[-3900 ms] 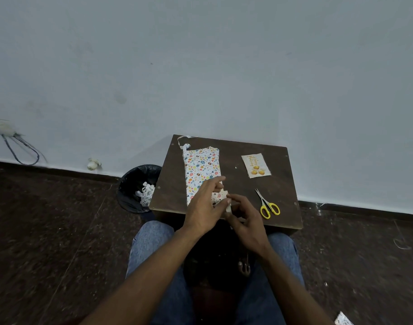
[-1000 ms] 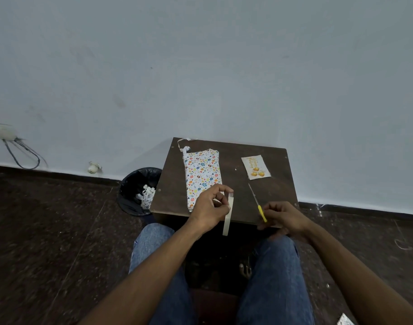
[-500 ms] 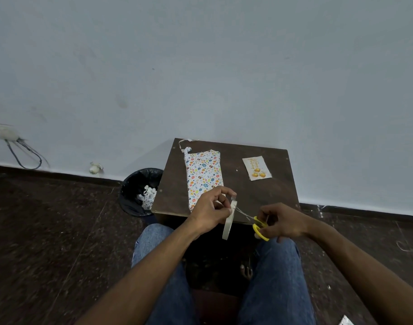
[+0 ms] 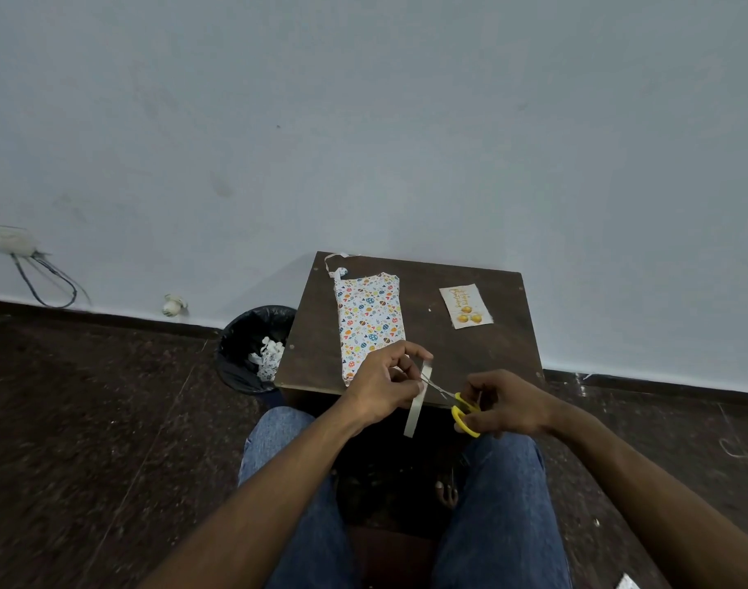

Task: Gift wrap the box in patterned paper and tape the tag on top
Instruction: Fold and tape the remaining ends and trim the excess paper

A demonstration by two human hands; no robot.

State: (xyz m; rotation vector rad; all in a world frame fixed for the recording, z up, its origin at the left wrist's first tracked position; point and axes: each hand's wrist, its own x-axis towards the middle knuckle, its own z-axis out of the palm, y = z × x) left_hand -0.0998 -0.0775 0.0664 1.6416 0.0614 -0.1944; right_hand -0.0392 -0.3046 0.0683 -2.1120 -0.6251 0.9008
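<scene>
Box: the box (image 4: pixel 370 323), already covered in patterned paper, lies lengthwise on the left part of the surface (image 4: pixel 470 359), its near end just beyond the left hand.
Tag: the tag (image 4: pixel 465 306) lies flat on the far right of the surface, well apart from the box and not yet attached.
Left hand: the left hand (image 4: pixel 385 386) is curled, pinching a strip of tape (image 4: pixel 416 403) near its upper end; the rest of the strip hangs free below the fingers.
Right hand: the right hand (image 4: pixel 506 403) is curled round the yellow handles of the scissors (image 4: pixel 457 403), whose blades point at the tape just beside the left fingers.
Step judged: a short piece of tape is being cut for the tag.
Doing it well: the strip is best kept taut and clear of the fingers, and the blades are best set square across it so a clean edge is left.
Risk: the hanging end may curl and stick to itself.
Nearby: a bin (image 4: pixel 253 346) holding paper scraps stands left of the surface.
</scene>
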